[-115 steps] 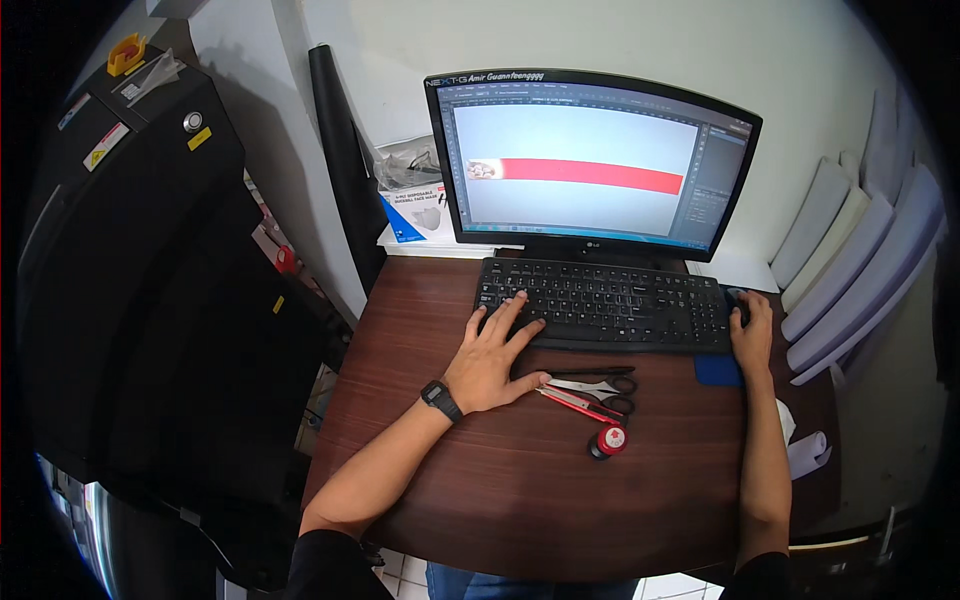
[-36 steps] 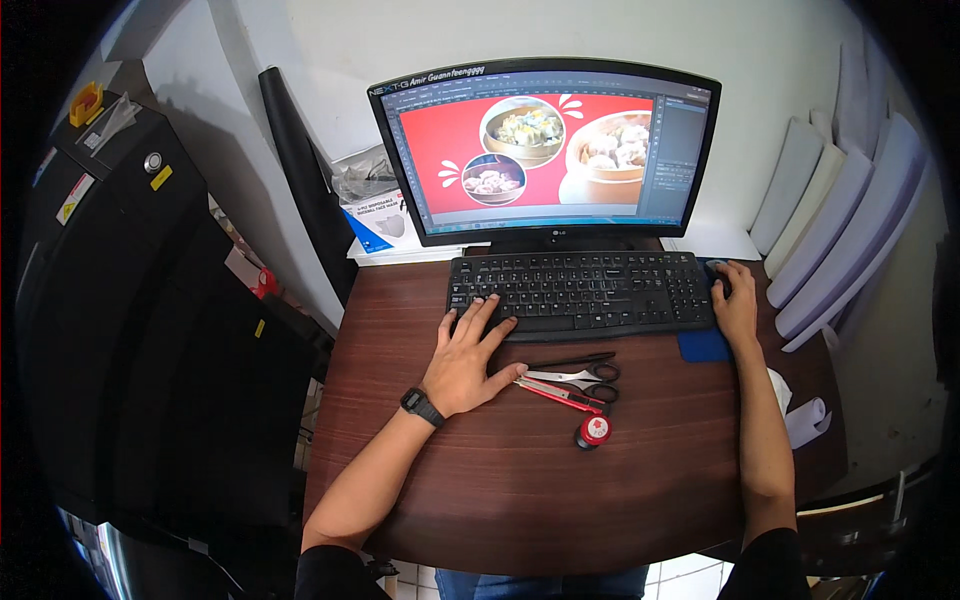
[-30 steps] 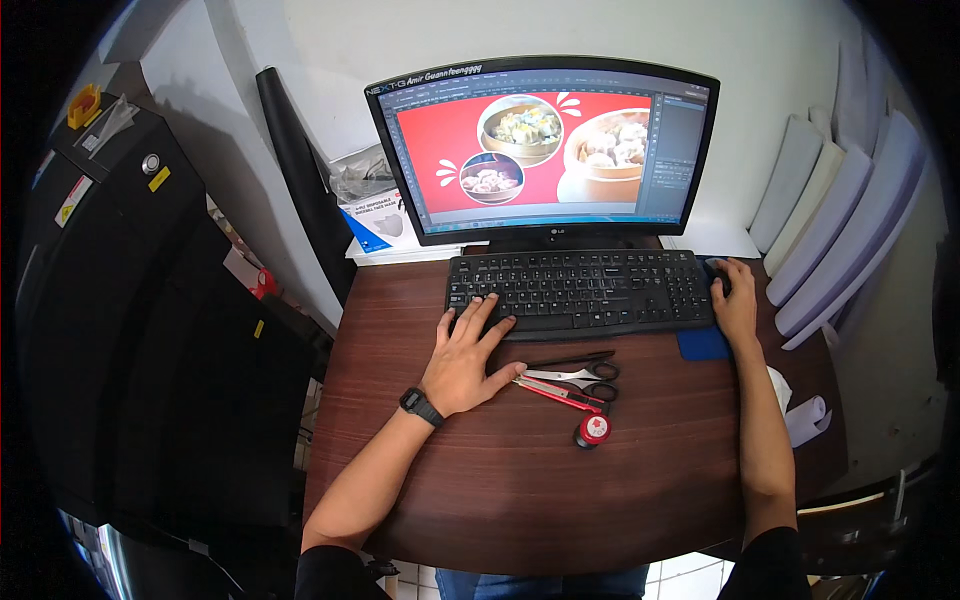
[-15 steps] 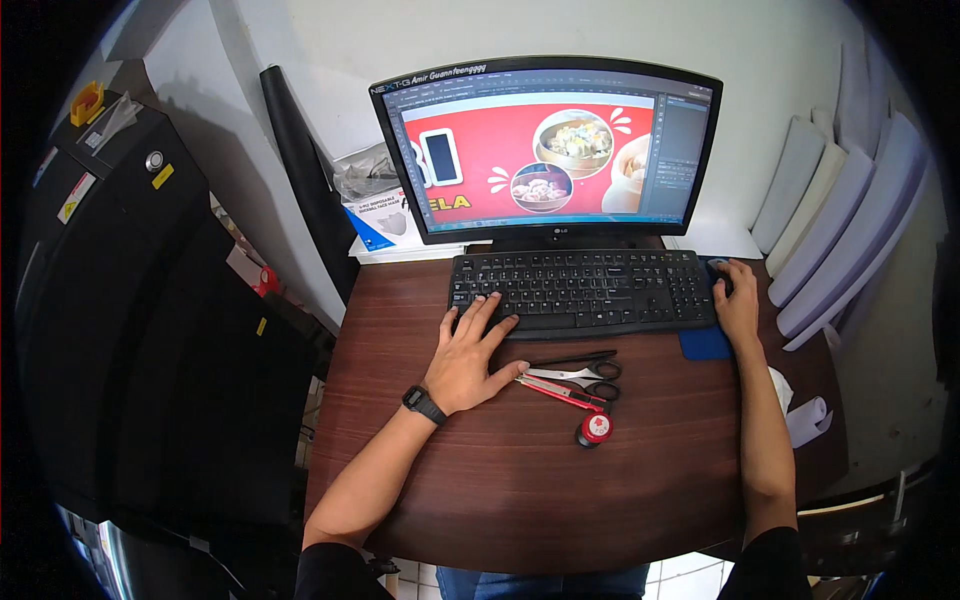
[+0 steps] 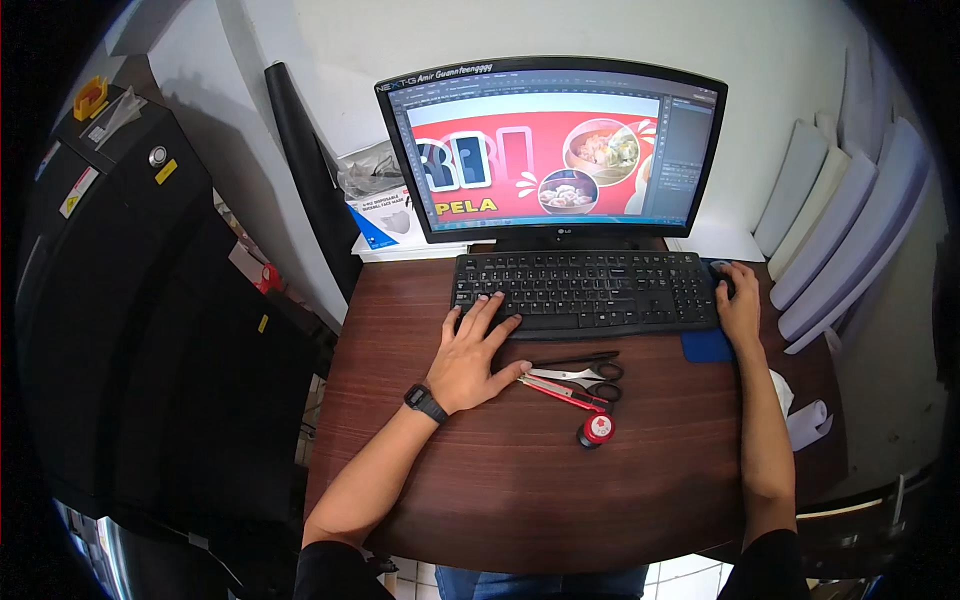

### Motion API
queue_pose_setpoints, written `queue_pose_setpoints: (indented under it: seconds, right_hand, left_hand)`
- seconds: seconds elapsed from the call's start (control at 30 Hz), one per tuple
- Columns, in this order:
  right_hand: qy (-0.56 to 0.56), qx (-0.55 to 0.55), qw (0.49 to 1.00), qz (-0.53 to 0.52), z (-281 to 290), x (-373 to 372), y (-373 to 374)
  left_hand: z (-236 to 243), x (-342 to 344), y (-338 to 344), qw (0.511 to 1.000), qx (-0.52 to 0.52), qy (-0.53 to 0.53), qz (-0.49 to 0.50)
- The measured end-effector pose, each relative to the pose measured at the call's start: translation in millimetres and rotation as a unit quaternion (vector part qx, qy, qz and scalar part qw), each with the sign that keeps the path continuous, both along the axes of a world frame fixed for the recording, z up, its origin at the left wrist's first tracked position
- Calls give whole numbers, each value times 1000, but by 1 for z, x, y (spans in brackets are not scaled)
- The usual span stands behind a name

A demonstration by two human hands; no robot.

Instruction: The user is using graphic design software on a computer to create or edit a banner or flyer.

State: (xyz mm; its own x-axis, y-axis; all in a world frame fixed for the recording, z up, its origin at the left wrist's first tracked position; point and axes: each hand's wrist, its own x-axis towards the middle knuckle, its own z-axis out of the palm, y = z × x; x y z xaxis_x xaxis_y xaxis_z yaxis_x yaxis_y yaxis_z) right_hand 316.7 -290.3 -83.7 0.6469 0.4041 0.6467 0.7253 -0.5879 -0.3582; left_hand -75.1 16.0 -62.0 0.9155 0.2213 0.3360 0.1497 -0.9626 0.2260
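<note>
Keyboard [image 5: 590,290] under flat, open left hand [image 5: 472,352]; right hand [image 5: 738,305] cups mouse [image 5: 722,272].

Monitor [image 5: 551,150] at bench rear, curved, black-framed; screen shows red artwork with round food pictures. Blue-and-white box [image 5: 385,216] to its left. Yellow and white stickers [image 5: 166,171] on the black machine.

The surface [image 5: 660,480] looks like dark reddish wood grain with a smooth, faintly glossy finish. The keyboard [image 5: 585,290] is matt black plastic, and the scissors [image 5: 580,374] show bright metal blades with black plastic handles. The rolls [image 5: 840,240] leaning at the wall look like matt white paper.
</note>
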Motion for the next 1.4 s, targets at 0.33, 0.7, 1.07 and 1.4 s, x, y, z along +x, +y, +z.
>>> queue_pose_setpoints:
  seconds: [0.33,0.7,1.07,1.4]
  right_hand:
    - [-10,-13,1000,-1,4,-6,2]
    - [-56,-10,998,30,18,-26,7]
    - [-11,-86,993,78,24,-34,9]
    - [-28,-67,994,81,23,-35,9]
  left_hand:
    - [-2,0,0,1000,0,-7,-1]
    - [1,-2,-3,999,17,-26,23]
    - [-1,0,-2,999,31,-32,28]
    - [-1,0,-2,999,28,-33,25]
